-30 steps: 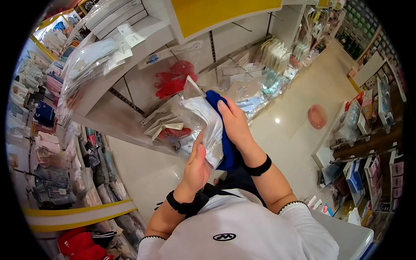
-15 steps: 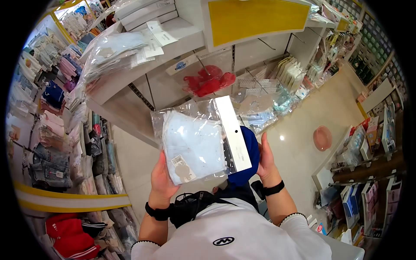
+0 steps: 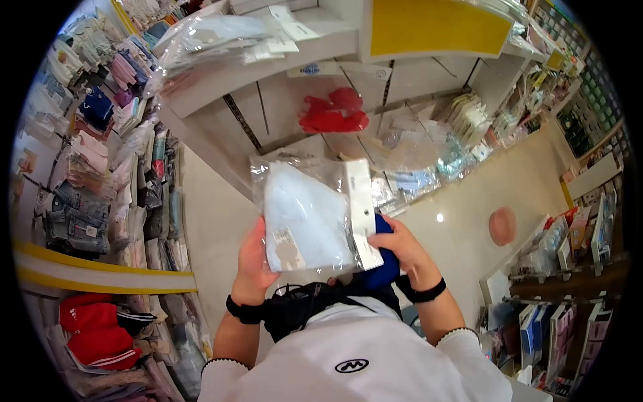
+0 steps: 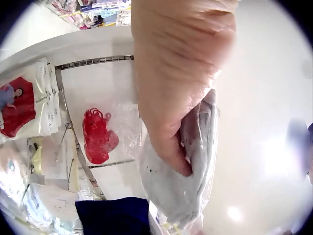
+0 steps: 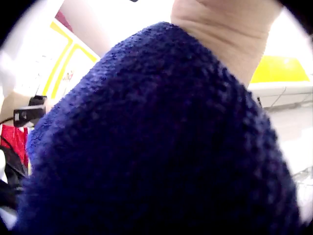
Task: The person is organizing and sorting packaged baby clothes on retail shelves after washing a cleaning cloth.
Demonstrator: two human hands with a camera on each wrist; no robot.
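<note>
White display shelving across the top of the head view, from ten to two o'clock, hung with bagged goods. Pale glossy floor from two down to four o'clock. At the centre, held up flat toward the camera, a clear packet of folded pale-blue cloth with a white header card down its three-o'clock edge. Behind the packet's four-o'clock corner and touching it, a dark-blue cloth, filling nearly the whole right wrist view. Left hand at the packet's eight o'clock, fingers and thumb curled tight over its edge; in the left wrist view a fingertip pressed into the crinkled plastic. Right hand at four o'clock, wrapped round the dark-blue cloth, fingers bent and reaching up to the header card's lower end. On the shelving at twelve o'clock, well apart from the hands, a bagged red garment. On the floor at three o'clock, a small pink basin.
</note>
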